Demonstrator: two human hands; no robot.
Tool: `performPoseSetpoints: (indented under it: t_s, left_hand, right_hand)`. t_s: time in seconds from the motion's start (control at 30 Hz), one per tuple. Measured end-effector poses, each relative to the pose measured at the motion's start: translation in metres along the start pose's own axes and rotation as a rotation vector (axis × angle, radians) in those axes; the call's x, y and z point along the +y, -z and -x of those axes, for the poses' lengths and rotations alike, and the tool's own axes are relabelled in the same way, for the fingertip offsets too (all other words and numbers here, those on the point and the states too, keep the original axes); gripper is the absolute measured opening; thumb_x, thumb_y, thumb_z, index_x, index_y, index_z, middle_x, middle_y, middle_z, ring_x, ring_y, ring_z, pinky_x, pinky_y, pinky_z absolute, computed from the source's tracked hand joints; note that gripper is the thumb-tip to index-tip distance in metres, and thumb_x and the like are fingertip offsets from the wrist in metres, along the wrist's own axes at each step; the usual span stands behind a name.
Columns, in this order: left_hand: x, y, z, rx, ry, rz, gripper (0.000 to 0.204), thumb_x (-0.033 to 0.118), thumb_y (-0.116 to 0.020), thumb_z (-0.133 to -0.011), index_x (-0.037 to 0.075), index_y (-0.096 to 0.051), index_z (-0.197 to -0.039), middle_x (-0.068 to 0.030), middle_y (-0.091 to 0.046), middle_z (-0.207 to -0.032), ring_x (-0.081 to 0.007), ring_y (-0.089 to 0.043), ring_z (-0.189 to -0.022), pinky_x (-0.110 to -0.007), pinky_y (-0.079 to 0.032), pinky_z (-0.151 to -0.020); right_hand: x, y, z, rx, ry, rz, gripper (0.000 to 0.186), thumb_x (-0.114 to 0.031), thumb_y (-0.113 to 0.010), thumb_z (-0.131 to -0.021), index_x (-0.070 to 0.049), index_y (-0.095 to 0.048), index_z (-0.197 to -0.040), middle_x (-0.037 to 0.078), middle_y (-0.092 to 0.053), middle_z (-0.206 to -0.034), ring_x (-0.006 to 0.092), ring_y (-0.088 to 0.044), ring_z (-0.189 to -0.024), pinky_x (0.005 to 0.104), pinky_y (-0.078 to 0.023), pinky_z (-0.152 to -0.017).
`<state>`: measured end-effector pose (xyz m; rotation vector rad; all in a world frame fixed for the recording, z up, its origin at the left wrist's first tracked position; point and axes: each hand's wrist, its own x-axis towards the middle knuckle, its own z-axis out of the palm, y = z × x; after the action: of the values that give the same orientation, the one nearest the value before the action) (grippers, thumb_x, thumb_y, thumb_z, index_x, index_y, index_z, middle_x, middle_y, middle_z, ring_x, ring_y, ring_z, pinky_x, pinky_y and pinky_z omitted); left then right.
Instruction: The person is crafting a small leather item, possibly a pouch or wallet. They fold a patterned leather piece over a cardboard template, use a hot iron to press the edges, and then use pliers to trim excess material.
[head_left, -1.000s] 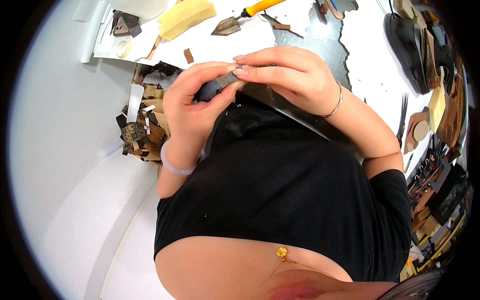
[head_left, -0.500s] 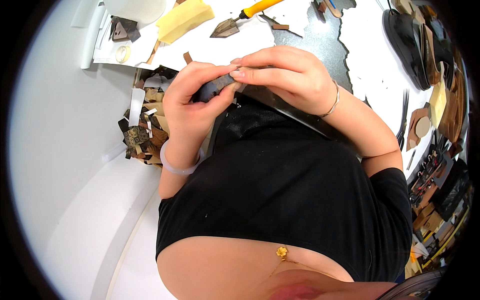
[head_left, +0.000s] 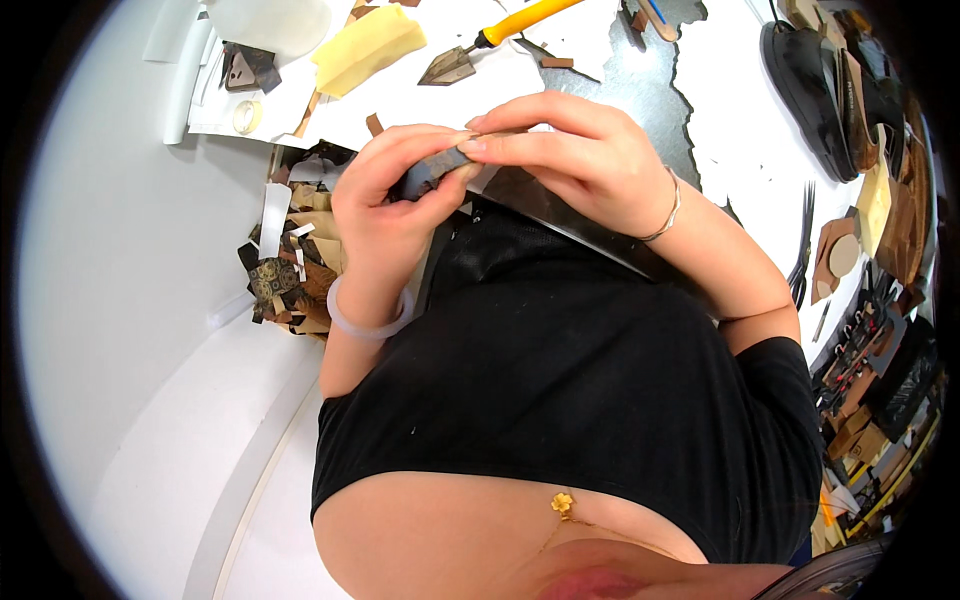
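Note:
In my left hand (head_left: 390,205), fingers curled round it, is a small grey-blue piece (head_left: 423,177) with a mottled, brownish top edge; I cannot make out what it is. My right hand (head_left: 590,170) pinches the far right end of the same piece, its thumb and forefinger meeting my left fingertips. Part of the piece is hidden by both hands. Under and right of them shows a dark, shiny bench edge (head_left: 540,210) beside my black top.
Beyond my hands lie a yellow-handled pointed tool (head_left: 515,22), a yellow wrapped block (head_left: 367,50), a tape roll (head_left: 247,117) and a grey metal plate (head_left: 650,90). Scraps (head_left: 290,260) pile at left by a white wall. Black shoes (head_left: 812,90), leather pieces and tools crowd the right.
Both hands keep their grip on the piece and have shifted only slightly. The bench items appear a little lower in the picture.

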<state>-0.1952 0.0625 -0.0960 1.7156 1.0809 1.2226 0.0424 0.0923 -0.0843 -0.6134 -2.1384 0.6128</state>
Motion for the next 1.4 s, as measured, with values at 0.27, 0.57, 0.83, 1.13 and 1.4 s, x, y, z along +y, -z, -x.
performPoseSetpoints:
  t_s: [0.27, 0.57, 0.83, 1.13, 1.4]
  left_hand:
    - [0.002, 0.007, -0.003, -0.039, -0.004, -0.069, 0.029, -0.008, -0.083, -0.078, -0.001, -0.078, -0.105, -0.0106, -0.077, -0.102, -0.0191, -0.073, -0.091, -0.030, -0.057, -0.081]
    - [0.011, 0.007, -0.004, -0.048, 0.066, -0.072, 0.026, -0.008, -0.081, -0.080, -0.002, -0.077, -0.105, -0.0101, -0.076, -0.108, -0.0181, -0.070, -0.098, -0.030, -0.054, -0.088]
    - [0.014, 0.005, -0.005, -0.070, 0.094, -0.050, 0.028, -0.008, -0.081, -0.079, -0.002, -0.077, -0.106, -0.0112, -0.076, -0.108, -0.0189, -0.071, -0.098, -0.031, -0.055, -0.088]
    - [0.019, 0.004, -0.005, -0.102, 0.065, -0.072, 0.027, -0.009, -0.081, -0.078, -0.003, -0.076, -0.104, -0.0121, -0.075, -0.107, -0.0212, -0.073, -0.097, -0.031, -0.056, -0.088]
    - [0.011, 0.003, -0.004, -0.063, 0.030, -0.080, 0.026, -0.007, -0.081, -0.080, -0.001, -0.077, -0.105, -0.0107, -0.076, -0.105, -0.0195, -0.071, -0.096, -0.030, -0.055, -0.086]
  right_hand:
    - [0.031, 0.027, -0.057, 0.127, -0.033, 0.708, 0.021, -0.023, -0.069, -0.092, -0.007, -0.074, -0.104, 0.015, -0.071, -0.093, 0.0321, -0.068, -0.100, 0.0432, -0.053, -0.090]
    - [0.048, 0.058, -0.067, -0.542, -0.195, 0.486, 0.013, -0.013, -0.064, -0.090, -0.007, -0.074, -0.095, 0.016, -0.072, -0.092, 0.0357, -0.071, -0.093, 0.0450, -0.054, -0.088]
    - [0.038, 0.050, -0.068, -0.615, -0.332, 0.524, 0.017, -0.005, -0.059, -0.090, -0.007, -0.075, -0.095, 0.019, -0.071, -0.088, 0.0367, -0.072, -0.087, 0.0458, -0.057, -0.083]
    - [0.034, 0.049, -0.064, -0.658, -0.413, 0.563, 0.019, -0.008, -0.061, -0.092, -0.008, -0.077, -0.100, 0.019, -0.072, -0.091, 0.0366, -0.073, -0.088, 0.0457, -0.058, -0.083]
    - [0.040, 0.043, -0.054, -0.566, -0.383, 0.588, 0.018, -0.009, -0.061, -0.093, -0.005, -0.075, -0.104, 0.019, -0.072, -0.089, 0.0365, -0.073, -0.089, 0.0456, -0.057, -0.081]
